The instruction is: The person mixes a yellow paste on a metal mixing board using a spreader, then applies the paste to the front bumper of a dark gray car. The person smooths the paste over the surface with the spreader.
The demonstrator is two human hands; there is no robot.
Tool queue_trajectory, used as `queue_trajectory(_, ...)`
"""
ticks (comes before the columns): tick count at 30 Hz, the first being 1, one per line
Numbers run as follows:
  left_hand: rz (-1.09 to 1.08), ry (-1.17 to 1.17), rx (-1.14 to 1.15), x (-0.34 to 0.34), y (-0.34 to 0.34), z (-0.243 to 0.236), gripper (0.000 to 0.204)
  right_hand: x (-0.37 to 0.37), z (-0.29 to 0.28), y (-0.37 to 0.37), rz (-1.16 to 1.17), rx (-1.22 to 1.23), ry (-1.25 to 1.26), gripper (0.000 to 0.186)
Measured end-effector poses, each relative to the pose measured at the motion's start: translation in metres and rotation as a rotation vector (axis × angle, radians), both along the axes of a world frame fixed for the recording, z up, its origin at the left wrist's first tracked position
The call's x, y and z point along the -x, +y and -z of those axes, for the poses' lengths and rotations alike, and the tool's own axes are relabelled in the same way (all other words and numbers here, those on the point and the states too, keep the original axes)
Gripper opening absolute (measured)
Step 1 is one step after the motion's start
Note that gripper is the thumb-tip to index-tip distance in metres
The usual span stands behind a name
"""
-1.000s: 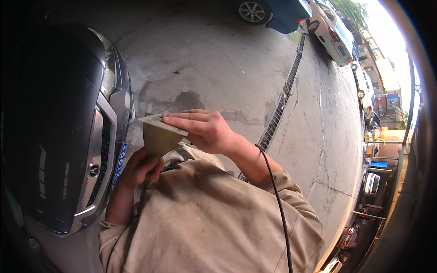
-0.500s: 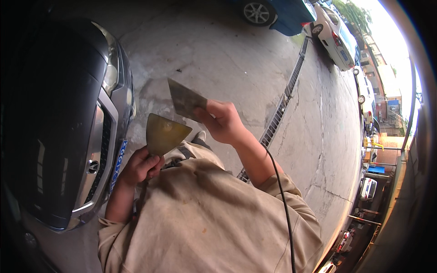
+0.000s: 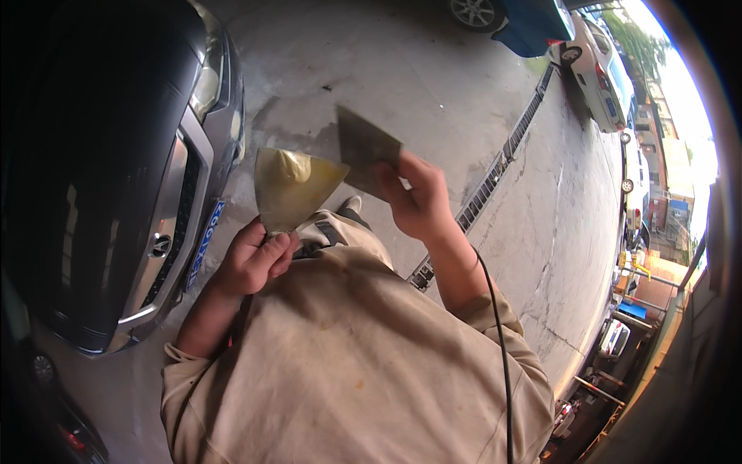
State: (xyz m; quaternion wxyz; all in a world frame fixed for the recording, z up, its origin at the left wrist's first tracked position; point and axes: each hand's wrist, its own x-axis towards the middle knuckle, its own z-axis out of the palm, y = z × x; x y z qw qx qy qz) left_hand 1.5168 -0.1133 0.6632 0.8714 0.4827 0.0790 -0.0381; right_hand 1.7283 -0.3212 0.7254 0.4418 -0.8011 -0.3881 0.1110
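My left hand (image 3: 256, 261) is closed round the handle end of a wide putty knife (image 3: 287, 203), its flared blade pointing up and away from me. A pale yellow lump of putty (image 3: 294, 166) sits near the blade's far edge, with a thin yellow smear beside it. In my right hand (image 3: 421, 199) a flat, thin grey scraper plate (image 3: 366, 147) is pinched between thumb and fingers. The plate stands tilted just right of the putty knife. Their edges come close, and I cannot tell whether they touch.
A dark car (image 3: 100, 170) stands close on my left, its front grille facing me. A drain grate (image 3: 487, 189) crosses the concrete floor (image 3: 533, 255) on the right. Beyond are a blue car (image 3: 533, 27) and a white car (image 3: 599, 73). A black cable (image 3: 504, 356) hangs over my right arm.
A lump of putty now shows on the putty knife's blade. Both hands have shifted rightward in view, and the putty knife is higher. My view has turned slightly.
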Motion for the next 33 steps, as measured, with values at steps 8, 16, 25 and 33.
queue_trajectory(8,-0.084,0.062,-0.168,0.004,-0.008,-0.017,0.009,0.021,-0.018,0.011,-0.057,-0.331,-0.396,0.045)
queue_trajectory(16,-0.218,0.009,-0.387,-0.003,-0.021,-0.012,0.013,0.049,-0.031,0.026,-0.228,-0.013,-0.746,0.054)
queue_trajectory(25,-0.211,0.048,-0.409,-0.003,-0.02,-0.008,0.016,0.048,-0.027,0.031,-0.22,-0.063,-0.715,0.054)
queue_trajectory(33,-0.197,0.08,-0.432,-0.002,-0.021,-0.005,0.018,0.05,-0.029,0.028,-0.198,-0.078,-0.724,0.052)
